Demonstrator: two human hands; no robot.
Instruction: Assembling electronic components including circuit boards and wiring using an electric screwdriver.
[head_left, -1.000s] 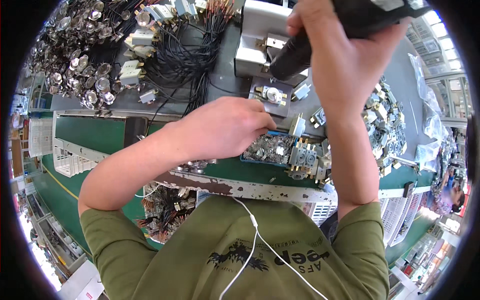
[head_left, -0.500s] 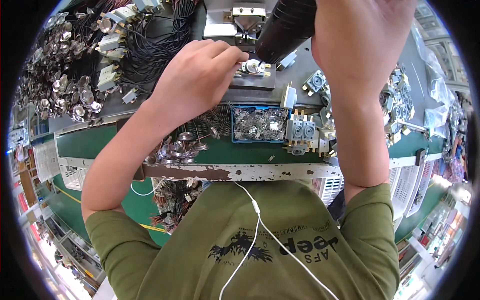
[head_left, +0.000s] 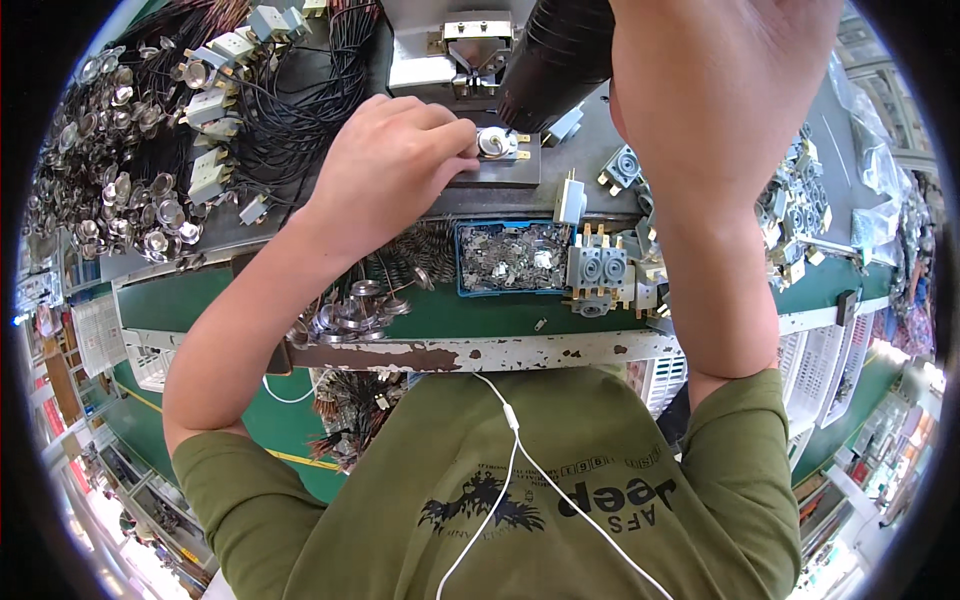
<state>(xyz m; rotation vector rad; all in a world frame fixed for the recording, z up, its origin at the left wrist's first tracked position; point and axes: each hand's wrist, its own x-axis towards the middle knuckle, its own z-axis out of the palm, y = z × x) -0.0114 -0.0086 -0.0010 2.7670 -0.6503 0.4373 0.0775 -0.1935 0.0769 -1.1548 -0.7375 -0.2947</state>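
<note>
Just beyond the blue tray (head_left: 514, 293), a small round-topped part (head_left: 495, 143) is set on a dark metal block (head_left: 510, 176), with its brass terminals pointed to the right. Its left end is held by the left hand (head_left: 395, 165), whose thumb and forefinger are drawn narrowly together; the exact contact is partly hidden by the fingers. A black cylindrical tool (head_left: 557, 62) is held at a tilt by the right hand (head_left: 725, 85), its lower end brought close to the part; most of the gripping fingers are cut off or hidden. Farther beyond the tray, behind the block, a metal fixture (head_left: 478, 50) is seen.

The tray is filled with small metal pieces (head_left: 500, 262). At its far right corner a pale switch (head_left: 571, 202) is stood upright, and against its right side grey switches (head_left: 603, 266) are clustered. To its left, dark coils (head_left: 425, 255) and shiny discs (head_left: 352, 312) are heaped. Farther left and beyond it, black wires (head_left: 315, 110) are bunched, and round metal caps (head_left: 135, 150) are piled past them. Nearer than the tray, the table's chipped white edge (head_left: 560, 350) is shown.
</note>
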